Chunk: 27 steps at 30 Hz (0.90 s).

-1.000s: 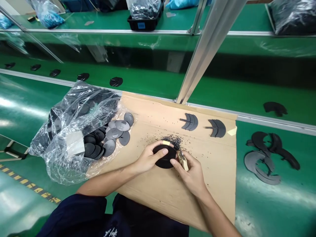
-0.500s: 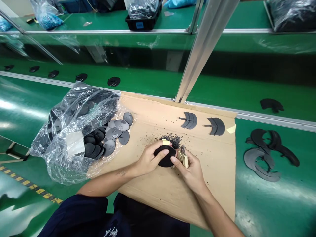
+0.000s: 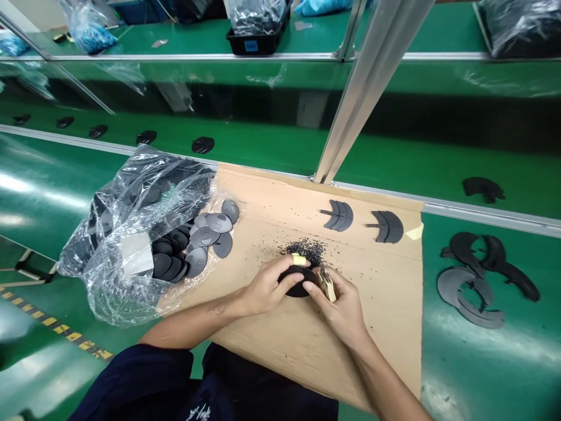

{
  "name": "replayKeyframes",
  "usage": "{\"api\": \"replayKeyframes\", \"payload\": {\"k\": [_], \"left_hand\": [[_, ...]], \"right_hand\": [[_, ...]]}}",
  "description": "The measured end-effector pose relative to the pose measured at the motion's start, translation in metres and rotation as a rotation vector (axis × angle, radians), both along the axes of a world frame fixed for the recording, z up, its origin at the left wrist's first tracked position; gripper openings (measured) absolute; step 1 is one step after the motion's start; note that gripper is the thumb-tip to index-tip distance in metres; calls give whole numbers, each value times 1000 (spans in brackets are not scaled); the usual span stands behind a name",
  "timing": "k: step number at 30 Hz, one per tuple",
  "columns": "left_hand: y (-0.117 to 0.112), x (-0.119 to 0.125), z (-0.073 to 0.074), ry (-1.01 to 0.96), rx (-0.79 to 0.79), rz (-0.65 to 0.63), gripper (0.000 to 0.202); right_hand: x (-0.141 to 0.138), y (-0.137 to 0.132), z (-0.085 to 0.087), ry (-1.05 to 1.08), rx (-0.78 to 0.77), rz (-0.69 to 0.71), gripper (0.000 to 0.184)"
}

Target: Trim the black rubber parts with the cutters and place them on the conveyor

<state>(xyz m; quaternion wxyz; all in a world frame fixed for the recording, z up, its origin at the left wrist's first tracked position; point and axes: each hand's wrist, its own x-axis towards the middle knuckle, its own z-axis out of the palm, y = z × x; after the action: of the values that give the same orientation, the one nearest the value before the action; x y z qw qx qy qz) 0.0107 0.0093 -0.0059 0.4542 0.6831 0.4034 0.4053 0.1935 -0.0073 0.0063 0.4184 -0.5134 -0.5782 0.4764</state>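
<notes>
My left hand grips a round black rubbery disc, its fingers covering the top of the disc. A strip of yellow tape is wrapped around one left finger. My right hand holds small nippers with tan handles, their metal tip against the disc's right edge. Black crumbs lie on the cardboard sheet just beyond my hands. The disc's lower side is hidden by my fingers.
A clear plastic bag spills grey and black discs to my left. Two cut black pieces lie ahead on the cardboard. Black offcuts lie on the green bench at right. An aluminium post rises behind.
The black disc has shifted slightly right and shows less beneath my left fingers. The nippers remain at its right edge.
</notes>
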Motion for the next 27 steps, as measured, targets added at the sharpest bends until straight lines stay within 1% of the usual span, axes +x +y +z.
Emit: {"api": "replayKeyframes", "payload": {"k": [4,6,9,14,17,21,27], "left_hand": [[0,-1,2,-98,-10,-31,40],[2,-3,5,-145,51,-57,39],[9,-6,11,-135,179,-84,38],[17,-11,16,-66,295,-135,36],[19,-13,17,-42,294,-145,35],[19,-14,19,-27,263,-172,31],[18,-14,19,-26,307,-86,24]], "right_hand": [[-1,-3,3,-91,240,-30,10],[0,-5,3,-104,328,-12,2],[1,-6,1,-129,401,6,8],[3,-8,-3,-149,471,11,19],[3,-9,-4,-160,479,10,22],[2,-8,-5,-180,473,-4,21],[1,-6,-4,-168,454,35,23]]}}
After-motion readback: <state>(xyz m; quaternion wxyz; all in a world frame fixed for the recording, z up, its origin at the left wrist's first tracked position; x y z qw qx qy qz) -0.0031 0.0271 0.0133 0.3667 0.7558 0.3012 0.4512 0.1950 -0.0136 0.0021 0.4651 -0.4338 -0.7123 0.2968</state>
